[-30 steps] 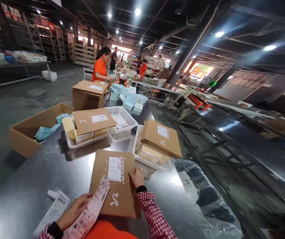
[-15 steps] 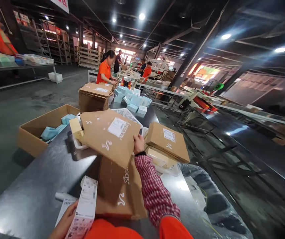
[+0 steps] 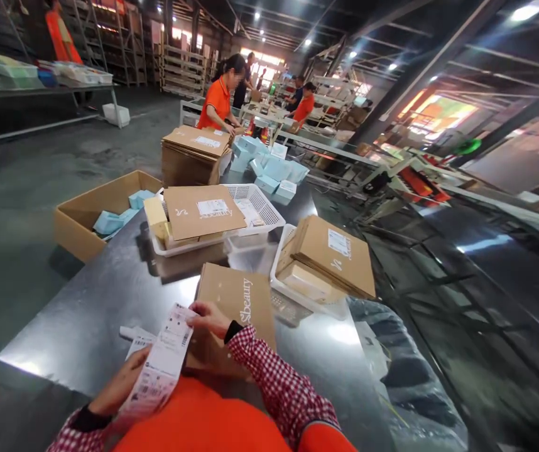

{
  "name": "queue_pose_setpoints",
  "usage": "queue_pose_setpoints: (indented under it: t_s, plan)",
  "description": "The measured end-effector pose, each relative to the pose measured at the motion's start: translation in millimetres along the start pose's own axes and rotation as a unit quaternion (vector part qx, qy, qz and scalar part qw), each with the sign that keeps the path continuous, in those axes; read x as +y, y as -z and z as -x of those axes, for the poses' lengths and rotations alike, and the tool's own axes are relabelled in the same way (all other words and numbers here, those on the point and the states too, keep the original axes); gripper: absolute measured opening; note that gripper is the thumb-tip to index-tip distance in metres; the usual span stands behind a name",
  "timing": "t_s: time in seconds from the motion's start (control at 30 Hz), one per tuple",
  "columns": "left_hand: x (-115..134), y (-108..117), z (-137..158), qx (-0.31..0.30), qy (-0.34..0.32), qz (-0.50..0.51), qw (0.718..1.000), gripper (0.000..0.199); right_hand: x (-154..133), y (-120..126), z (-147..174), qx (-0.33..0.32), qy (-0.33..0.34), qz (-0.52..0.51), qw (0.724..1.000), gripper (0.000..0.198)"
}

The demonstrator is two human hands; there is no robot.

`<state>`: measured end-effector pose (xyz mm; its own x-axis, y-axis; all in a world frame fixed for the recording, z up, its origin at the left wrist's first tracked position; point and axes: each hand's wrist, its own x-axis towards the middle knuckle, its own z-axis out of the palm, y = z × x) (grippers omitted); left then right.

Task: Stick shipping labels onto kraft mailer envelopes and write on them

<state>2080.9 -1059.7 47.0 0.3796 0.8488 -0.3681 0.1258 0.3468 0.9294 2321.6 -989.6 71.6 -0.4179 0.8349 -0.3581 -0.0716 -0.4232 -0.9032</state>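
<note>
A strip of printed shipping labels (image 3: pixel 163 351) hangs between my hands near my body. My left hand (image 3: pixel 121 383) grips the strip at its lower left edge. At its upper right corner, the fingers of my right hand (image 3: pixel 209 319) pinch the strip. Behind my right hand lies a flat cardboard mailer (image 3: pixel 232 292) with white lettering. Farther off, a labelled cardboard mailer (image 3: pixel 203 210) rests on a white perforated basket (image 3: pixel 269 220). A second white basket (image 3: pixel 276 267) to the right carries a stack of labelled mailers (image 3: pixel 335 257).
A metal table (image 3: pixel 85 320) spans the front. An open carton (image 3: pixel 78 226) with light blue boxes stands at its left. More light blue boxes (image 3: pixel 274 169) and a tall mailer stack (image 3: pixel 191 157) sit at the back. Clear plastic (image 3: pixel 406 376) hangs at the right. A co-worker (image 3: pixel 217 100) stands beyond.
The labelled mailer in my right hand has been let go onto the far basket. My right hand has come back towards me and taken hold of the label strip. The view has shifted.
</note>
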Motion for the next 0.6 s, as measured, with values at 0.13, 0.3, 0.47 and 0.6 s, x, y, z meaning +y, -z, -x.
queue_pose_setpoints:
  t_s: [0.13,0.3,0.47,0.6]
  plan:
    - [30.4,17.5,-13.7,-0.015,-0.054,-0.01,0.998,0.063,-6.3,4.4,20.8,-0.022,0.048,0.012,0.999,0.041]
    - [64.1,-27.0,-37.6,-0.045,-0.106,-0.15,0.982,0.043,-2.0,1.0,47.9,0.06,0.104,0.075,0.99,0.038]
    - [52.7,-60.9,-48.3,0.017,-0.092,-0.182,0.979,0.045,14.6,17.3,60.0,0.219,0.157,0.116,0.956,0.034]
    - [29.5,-54.5,-46.9,-0.045,-0.107,-0.22,0.969,0.051,-3.1,89.4,52.7,0.332,0.143,0.171,0.917,0.041]
